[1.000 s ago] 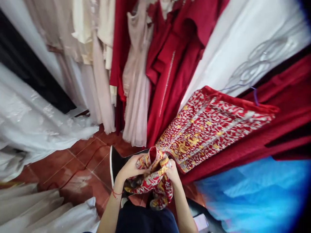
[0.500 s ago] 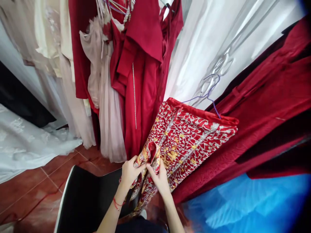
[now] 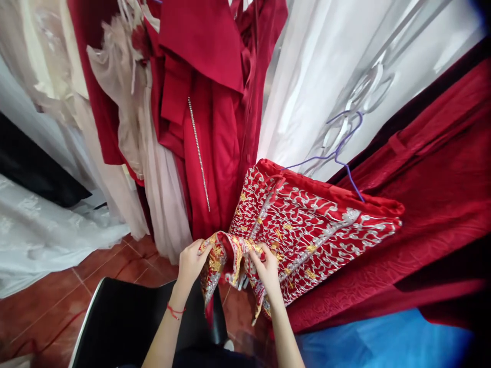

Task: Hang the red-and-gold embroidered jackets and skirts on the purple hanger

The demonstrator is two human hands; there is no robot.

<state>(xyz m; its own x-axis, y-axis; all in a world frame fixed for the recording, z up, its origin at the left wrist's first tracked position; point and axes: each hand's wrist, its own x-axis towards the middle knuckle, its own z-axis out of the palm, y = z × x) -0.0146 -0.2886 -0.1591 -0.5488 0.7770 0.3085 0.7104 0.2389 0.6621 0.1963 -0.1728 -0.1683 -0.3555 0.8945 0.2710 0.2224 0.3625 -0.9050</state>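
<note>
Between my two hands an embroidered red-and-gold jacket (image 3: 217, 259) is stretched, its collar edge curving open with red lining showing. My left hand (image 3: 192, 263) is closed on its left side; a red string bracelet circles that wrist. Fingers of my right hand (image 3: 265, 266) pinch the garment's right side. Just behind it hangs a red skirt (image 3: 303, 225) with silver and gold embroidery, its waistband on a purple wire hanger (image 3: 337, 152). The lower part of the jacket droops over a black chair, partly hidden by my arms.
Dark red gowns (image 3: 215, 122) and pale pink dresses (image 3: 134, 112) hang ahead; white gowns (image 3: 307, 66) hang behind. Red velvet fabric (image 3: 433, 204) and blue fabric (image 3: 383, 337) lie to the right. A black chair (image 3: 123, 317) stands below on the tiled floor (image 3: 49, 306).
My hands have moved apart, spreading the jacket's collar edge wide between them. The view has shifted, and the skirt on its hanger appears larger and farther right.
</note>
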